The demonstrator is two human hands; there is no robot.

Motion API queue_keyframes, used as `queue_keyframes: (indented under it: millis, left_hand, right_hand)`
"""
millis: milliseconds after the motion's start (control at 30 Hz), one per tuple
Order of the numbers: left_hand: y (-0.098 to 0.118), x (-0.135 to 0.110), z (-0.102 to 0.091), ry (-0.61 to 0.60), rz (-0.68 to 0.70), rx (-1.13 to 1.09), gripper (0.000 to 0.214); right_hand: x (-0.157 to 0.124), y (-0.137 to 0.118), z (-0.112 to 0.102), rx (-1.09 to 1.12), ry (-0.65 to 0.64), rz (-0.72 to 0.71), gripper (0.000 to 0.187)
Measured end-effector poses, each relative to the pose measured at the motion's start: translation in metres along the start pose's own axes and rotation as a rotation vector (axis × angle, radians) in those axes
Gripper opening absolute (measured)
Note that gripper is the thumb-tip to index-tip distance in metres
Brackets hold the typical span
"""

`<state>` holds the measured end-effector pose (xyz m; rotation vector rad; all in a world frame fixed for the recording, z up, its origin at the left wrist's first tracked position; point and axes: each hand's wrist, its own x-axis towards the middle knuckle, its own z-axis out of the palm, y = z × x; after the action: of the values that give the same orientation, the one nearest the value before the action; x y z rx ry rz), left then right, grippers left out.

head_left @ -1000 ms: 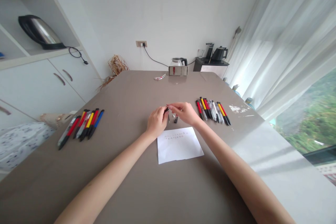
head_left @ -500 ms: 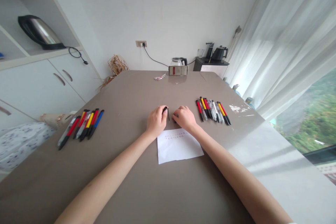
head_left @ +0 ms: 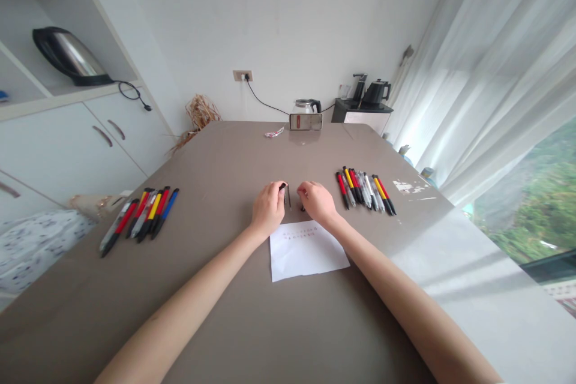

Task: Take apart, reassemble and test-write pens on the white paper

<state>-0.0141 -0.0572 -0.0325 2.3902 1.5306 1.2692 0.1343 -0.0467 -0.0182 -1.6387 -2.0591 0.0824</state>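
My left hand (head_left: 269, 205) rests on the brown table (head_left: 234, 312) with its fingers curled round a small dark pen part. A thin dark refill (head_left: 288, 196) lies between my two hands. My right hand (head_left: 317, 201) is beside it, fingers bent down and pinched on a small piece I cannot make out. A white sheet of paper (head_left: 307, 249) with a line of small writing lies just in front of both hands. A row of pens (head_left: 365, 189) lies to the right of my right hand, another row of pens (head_left: 140, 215) far to the left.
At the table's far end stand a glass kettle on a base (head_left: 306, 115) with a cord to a wall socket, and a small wrapper (head_left: 273, 131). A kettle (head_left: 72, 57) sits on a shelf at left. Curtains and a window run along the right.
My right hand has dropped from above the parts down onto the table and drawn slightly nearer to me. My left hand has barely moved.
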Motion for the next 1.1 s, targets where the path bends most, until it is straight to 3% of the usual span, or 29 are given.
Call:
queue_keyframes:
  millis: [200, 400, 567, 933, 1100]
  left_hand:
    - [0.001, -0.001, -0.001, -0.023, 0.002, 0.07, 0.024]
    - [0.002, -0.001, -0.001, -0.041, 0.015, 0.115, 0.025]
    - [0.003, -0.001, -0.002, -0.057, 0.035, 0.108, 0.025]
    - [-0.001, 0.0, 0.001, 0.006, -0.013, 0.01, 0.025]
    - [-0.003, 0.001, 0.001, 0.063, -0.073, -0.054, 0.025]
  right_hand:
    - [0.007, -0.005, -0.025, 0.329, 0.099, -0.229, 0.02]
    - [0.006, -0.012, -0.029, 0.377, 0.108, -0.319, 0.021]
    - [0.005, -0.015, -0.028, 0.36, 0.106, -0.303, 0.02]
    - [0.001, -0.022, -0.037, 0.33, -0.043, -0.186, 0.032]
    - [0.001, -0.019, -0.025, 0.133, -0.038, -0.054, 0.025]
